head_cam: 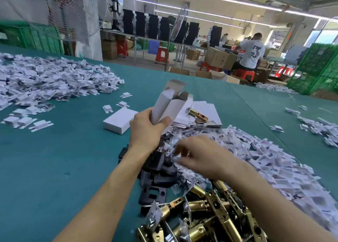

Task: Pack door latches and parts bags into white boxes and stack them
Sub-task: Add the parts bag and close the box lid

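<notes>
My left hand (pixel 146 130) grips an open white box (pixel 170 104) with its flaps up, held above the green table (pixel 54 159). A brass door latch (pixel 198 114) lies just right of the box on flat white cartons (pixel 208 112). My right hand (pixel 203 156), blurred, reaches into a heap of clear parts bags (pixel 175 143); whether it holds one I cannot tell. Brass latches (pixel 210 214) are piled near me, with black strike plates (pixel 155 177) beside them. A closed white box (pixel 119 120) sits left of my left hand.
Heaps of small white card inserts lie at the far left (pixel 45 79) and at the right (pixel 274 159). A fan (pixel 73 9) stands behind the table. A person (pixel 250 51) sits at a far bench. Green crates (pixel 318 68) stand at the right.
</notes>
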Motion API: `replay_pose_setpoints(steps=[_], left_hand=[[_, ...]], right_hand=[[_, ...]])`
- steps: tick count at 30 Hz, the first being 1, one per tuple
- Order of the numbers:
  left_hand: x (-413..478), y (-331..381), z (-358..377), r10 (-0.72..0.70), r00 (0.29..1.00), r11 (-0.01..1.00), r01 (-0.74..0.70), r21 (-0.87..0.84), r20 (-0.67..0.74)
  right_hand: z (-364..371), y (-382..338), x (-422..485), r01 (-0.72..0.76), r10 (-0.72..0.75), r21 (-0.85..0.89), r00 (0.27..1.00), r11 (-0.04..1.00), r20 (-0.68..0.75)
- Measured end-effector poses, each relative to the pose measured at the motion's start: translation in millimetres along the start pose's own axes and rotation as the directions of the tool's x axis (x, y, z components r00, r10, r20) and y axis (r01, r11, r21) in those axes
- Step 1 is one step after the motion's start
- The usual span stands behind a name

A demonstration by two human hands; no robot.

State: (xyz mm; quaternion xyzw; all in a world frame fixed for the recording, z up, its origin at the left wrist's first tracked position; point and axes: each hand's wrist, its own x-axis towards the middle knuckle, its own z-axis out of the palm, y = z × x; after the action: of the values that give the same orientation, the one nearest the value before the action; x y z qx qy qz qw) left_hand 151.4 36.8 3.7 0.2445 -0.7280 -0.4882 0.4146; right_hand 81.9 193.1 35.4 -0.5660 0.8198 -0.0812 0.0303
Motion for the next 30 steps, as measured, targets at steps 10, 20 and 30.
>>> replay_pose_setpoints(steps=[10,20,30], left_hand=[[0.7,6.5,1.3,-0.049,0.999,0.944,0.045,-0.328,-0.005],[-2.1,17.8,-2.1,-0.076,0.995,0.877,0.033,-0.48,-0.07],[-5.1,14.5,-1.2,-0.082,0.995,0.893,0.051,-0.446,-0.05]], right_hand=[[36.2,-22.2,25.0,0.103,-0.07,-0.284,0.99,0.953,0.124],[20.4,-13.7,20.0,-0.036,0.02,-0.152,0.994,0.988,-0.103],[14.5,1.2,-1.2,0.08,-0.081,0.03,0.995,0.996,0.054]])
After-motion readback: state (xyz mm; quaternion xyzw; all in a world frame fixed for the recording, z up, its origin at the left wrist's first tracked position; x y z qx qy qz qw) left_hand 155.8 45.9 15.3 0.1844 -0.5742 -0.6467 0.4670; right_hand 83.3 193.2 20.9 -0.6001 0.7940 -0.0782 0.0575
